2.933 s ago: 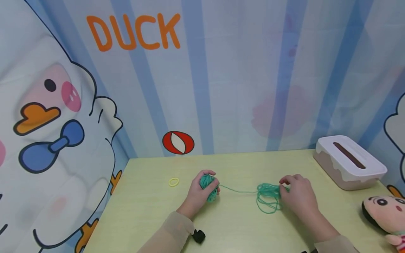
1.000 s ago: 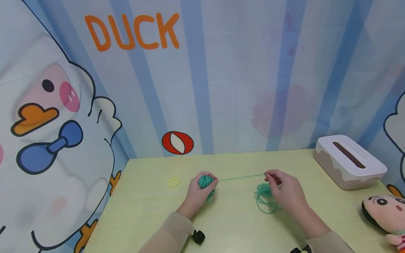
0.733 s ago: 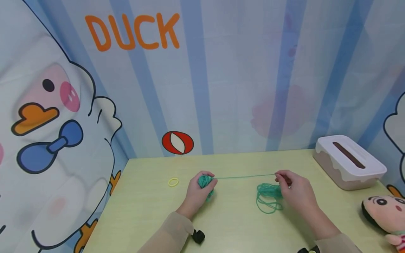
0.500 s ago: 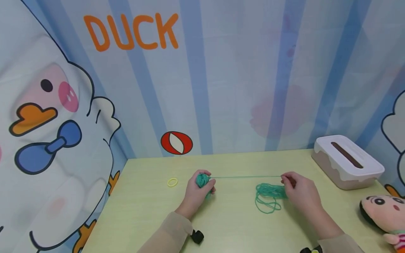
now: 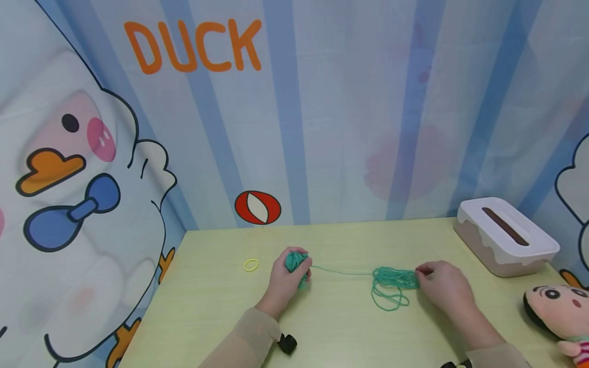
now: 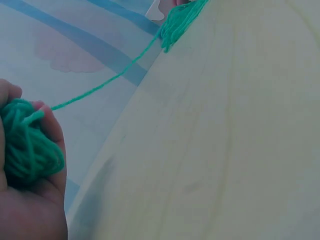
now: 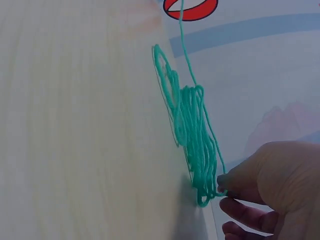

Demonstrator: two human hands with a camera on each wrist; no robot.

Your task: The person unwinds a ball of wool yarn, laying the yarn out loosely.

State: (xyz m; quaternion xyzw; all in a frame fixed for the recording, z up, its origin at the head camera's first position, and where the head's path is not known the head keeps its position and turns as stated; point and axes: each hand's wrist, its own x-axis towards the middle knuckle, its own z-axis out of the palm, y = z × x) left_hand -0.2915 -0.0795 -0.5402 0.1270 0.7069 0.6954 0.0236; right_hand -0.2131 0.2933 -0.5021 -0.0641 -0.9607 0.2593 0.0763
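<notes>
My left hand (image 5: 281, 283) grips a small ball of green yarn (image 5: 294, 261), with the thumb laid across it; in the left wrist view the yarn ball (image 6: 31, 145) sits in the curled fingers. From the ball a single strand (image 5: 342, 272) runs slackly to a bundle of loose yarn loops (image 5: 394, 278) on the table. At the bundle's right end is my right hand (image 5: 446, 286). Seen in the right wrist view, that hand's thumb and forefinger (image 7: 242, 182) pinch the yarn strand at the end of the loops (image 7: 195, 135).
A yellow ring (image 5: 251, 265) lies on the pale table (image 5: 340, 327), left of the yarn ball. At the right stand a tissue box (image 5: 506, 240) and a doll (image 5: 559, 312). A printed curtain (image 5: 336, 112) hangs behind the table.
My right hand has moved right, then down to the bundle's right end. The strand, stretched straight half a second ago, now hangs slack. My left hand keeps holding the ball nearly in place.
</notes>
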